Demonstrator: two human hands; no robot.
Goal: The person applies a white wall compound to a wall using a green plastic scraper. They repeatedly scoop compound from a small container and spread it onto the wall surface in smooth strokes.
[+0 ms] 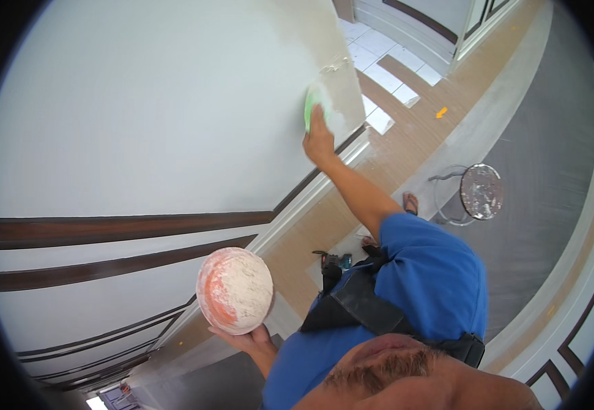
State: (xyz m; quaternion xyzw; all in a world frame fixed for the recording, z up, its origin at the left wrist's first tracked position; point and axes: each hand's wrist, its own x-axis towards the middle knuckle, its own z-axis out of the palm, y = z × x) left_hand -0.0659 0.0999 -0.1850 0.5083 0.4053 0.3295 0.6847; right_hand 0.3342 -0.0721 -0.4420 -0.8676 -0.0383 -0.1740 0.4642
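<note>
Nearest: wearer's blue shirt (440,273), w/ black strap gear (362,301) across it; chin & beard at bottom edge. L hand (248,339) is under a round bowl (216,301), grasping it from below, fingers partly hidden by it. Bowl's inside is coral-red, w/ a heap of off-white filler (250,294) covering most of it, R side esp. Bowl sits in front of the wall, lower L of ctr.

Just beyond the gear: black-&-teal power tool (343,261); can't tell if hung or on floor, & any lettering is too small to read. Sandalled foot (411,202) nr the R sleeve.

R arm is stretched up & out. R hand (319,140) grips a light-green hand tool (308,113), held at the wall (160,109) nr its R edge, just beside a beige patch (343,102) w/ rough whitish bits. Dark brown trim (126,229) runs along the wall below.

Off to R: round stool (481,191), seat spattered white, on grey floor covering (536,225).

Farther: orange arrow mark (441,113) on brown floor strip (471,85), then white tiles (372,42) by the far doorway.
</note>
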